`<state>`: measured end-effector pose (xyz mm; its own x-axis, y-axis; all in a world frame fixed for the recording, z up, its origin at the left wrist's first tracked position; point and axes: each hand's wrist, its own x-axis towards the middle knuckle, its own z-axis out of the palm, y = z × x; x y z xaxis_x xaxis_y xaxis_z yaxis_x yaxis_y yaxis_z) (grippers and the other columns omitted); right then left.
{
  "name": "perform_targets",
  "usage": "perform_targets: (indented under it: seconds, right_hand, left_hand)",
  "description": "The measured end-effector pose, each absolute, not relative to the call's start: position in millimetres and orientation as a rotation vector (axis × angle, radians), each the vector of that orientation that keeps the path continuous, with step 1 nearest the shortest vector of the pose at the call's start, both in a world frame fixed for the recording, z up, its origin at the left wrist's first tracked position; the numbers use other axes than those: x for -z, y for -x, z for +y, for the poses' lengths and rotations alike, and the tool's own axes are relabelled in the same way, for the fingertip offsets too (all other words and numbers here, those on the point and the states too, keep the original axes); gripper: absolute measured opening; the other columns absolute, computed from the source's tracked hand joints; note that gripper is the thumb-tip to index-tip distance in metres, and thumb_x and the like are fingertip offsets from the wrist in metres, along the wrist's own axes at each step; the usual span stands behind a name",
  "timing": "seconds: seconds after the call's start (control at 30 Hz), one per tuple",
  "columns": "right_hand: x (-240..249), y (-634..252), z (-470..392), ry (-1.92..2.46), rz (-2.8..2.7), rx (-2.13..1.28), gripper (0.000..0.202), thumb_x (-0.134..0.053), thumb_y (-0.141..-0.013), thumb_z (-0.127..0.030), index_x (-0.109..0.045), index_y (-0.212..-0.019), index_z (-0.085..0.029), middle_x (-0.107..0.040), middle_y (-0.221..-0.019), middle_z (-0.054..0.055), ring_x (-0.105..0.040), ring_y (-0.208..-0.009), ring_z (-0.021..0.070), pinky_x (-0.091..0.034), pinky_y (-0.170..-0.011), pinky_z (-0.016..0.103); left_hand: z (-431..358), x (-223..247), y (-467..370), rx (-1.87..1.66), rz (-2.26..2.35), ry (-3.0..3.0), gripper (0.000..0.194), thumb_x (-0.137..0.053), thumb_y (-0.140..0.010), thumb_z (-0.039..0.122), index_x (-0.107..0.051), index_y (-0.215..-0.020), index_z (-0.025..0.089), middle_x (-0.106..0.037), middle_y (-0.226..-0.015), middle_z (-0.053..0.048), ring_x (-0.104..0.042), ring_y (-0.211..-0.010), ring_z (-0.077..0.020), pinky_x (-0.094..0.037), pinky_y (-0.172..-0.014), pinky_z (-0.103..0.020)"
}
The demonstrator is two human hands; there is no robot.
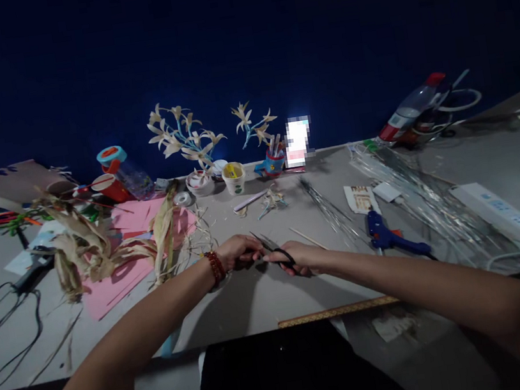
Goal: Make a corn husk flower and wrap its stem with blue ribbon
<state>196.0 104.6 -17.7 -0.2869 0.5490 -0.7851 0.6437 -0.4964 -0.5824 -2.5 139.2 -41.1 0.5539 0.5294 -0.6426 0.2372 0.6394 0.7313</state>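
Gripping dark-handled scissors [288, 254] at the center of the frame, just above the tabletop [239, 320], a person's right hand [303, 257] curls around the loops, blades angled toward the upper left. The left hand [237, 250], a red bead bracelet [215, 267] at its wrist, bends its fingers in beside the blades; how tightly they close, or on what, cannot be told. The scissors look light and stiff, likely smooth, and best held by the loops, clear of the edges. Dried husks [165, 237], left of center, appear feather-light and brittle, safer lifted by their thicker ends. A blue glue gun [381, 233] lies at right.
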Motion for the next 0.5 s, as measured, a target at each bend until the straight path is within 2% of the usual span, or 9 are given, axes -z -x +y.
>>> perform_targets:
  seconds: [0.17,0.23,0.27,0.3,0.37,0.43,0.47,0.5]
  right_hand:
    - [14.9,-190.9,100.3,-1.918,1.589,1.838,0.042,-0.060,-0.089,-0.047,-0.051,-0.058,-0.019,-0.044,-0.037,-0.007,-0.029,-0.025,0.0048,-0.018,-0.028,0.019]
    - [14.4,-189.6,99.5,-1.940,1.604,1.806,0.041,-0.061,-0.088,-0.044,-0.051,-0.056,-0.019,-0.045,-0.037,-0.007,-0.030,-0.024,0.0050,-0.018,-0.028,0.020]
    - [14.4,-189.1,99.2,-1.949,1.609,1.793,0.041,-0.061,-0.087,-0.044,-0.051,-0.056,-0.019,-0.045,-0.037,-0.007,-0.030,-0.024,0.0051,-0.018,-0.029,0.020]
    - [14.5,-188.7,98.9,-1.958,1.613,1.782,0.041,-0.062,-0.087,-0.043,-0.051,-0.055,-0.019,-0.045,-0.037,-0.007,-0.030,-0.024,0.0052,-0.018,-0.029,0.020]
    - [15.2,-188.0,98.2,-1.980,1.615,1.768,0.040,-0.062,-0.087,-0.041,-0.051,-0.054,-0.020,-0.044,-0.036,-0.007,-0.031,-0.025,0.0055,-0.019,-0.030,0.021]
    - [16.0,-187.3,97.4,-2.000,1.612,1.761,0.039,-0.061,-0.087,-0.039,-0.049,-0.055,-0.020,-0.043,-0.035,-0.007,-0.031,-0.025,0.0059,-0.020,-0.031,0.021]
    - [16.3,-187.2,97.1,-2.006,1.609,1.761,0.039,-0.061,-0.087,-0.038,-0.049,-0.055,-0.020,-0.043,-0.035,-0.007,-0.031,-0.026,0.0060,-0.020,-0.031,0.021]
    - [16.5,-187.2,96.9,-2.008,1.605,1.762,0.039,-0.061,-0.087,-0.038,-0.049,-0.055,-0.020,-0.043,-0.036,-0.007,-0.031,-0.026,0.0060,-0.020,-0.031,0.021]
  left_hand:
    - [140.7,40.0,3.1,-0.185,1.002,-0.874,0.024,-0.065,-0.080,0.023,-0.060,-0.058,0.015,-0.039,-0.038,0.008,-0.019,-0.030,-0.0048,-0.012,-0.033,-0.021]
    - [141.5,41.7,3.7,-0.172,1.014,-0.864,0.023,-0.062,-0.085,0.021,-0.062,-0.064,0.012,-0.046,-0.044,0.005,-0.025,-0.031,-0.0048,-0.019,-0.033,-0.020]
    - [141.8,42.7,4.0,-0.165,1.022,-0.859,0.021,-0.061,-0.088,0.021,-0.065,-0.070,0.011,-0.053,-0.051,0.003,-0.034,-0.034,-0.0056,-0.027,-0.035,-0.020]
    - [142.1,43.8,4.2,-0.158,1.029,-0.854,0.018,-0.060,-0.092,0.022,-0.068,-0.080,0.010,-0.061,-0.063,-0.001,-0.047,-0.042,-0.0078,-0.039,-0.041,-0.021]
    - [142.4,45.8,4.5,-0.148,1.040,-0.844,0.022,-0.061,-0.096,0.028,-0.067,-0.108,0.011,-0.070,-0.100,-0.009,-0.067,-0.076,-0.0166,-0.058,-0.067,-0.032]
    - [142.7,47.3,4.6,-0.142,1.043,-0.835,0.036,-0.063,-0.096,0.034,-0.060,-0.127,0.016,-0.063,-0.127,-0.011,-0.066,-0.106,-0.0246,-0.058,-0.088,-0.046]
    - [142.8,47.9,4.7,-0.145,1.042,-0.833,0.036,-0.063,-0.096,0.034,-0.060,-0.127,0.016,-0.063,-0.127,-0.011,-0.066,-0.106,-0.0247,-0.058,-0.088,-0.045]
    - [142.9,48.2,4.7,-0.153,1.039,-0.831,0.031,-0.063,-0.096,0.032,-0.063,-0.121,0.014,-0.067,-0.117,-0.011,-0.068,-0.095,-0.0218,-0.060,-0.080,-0.040]
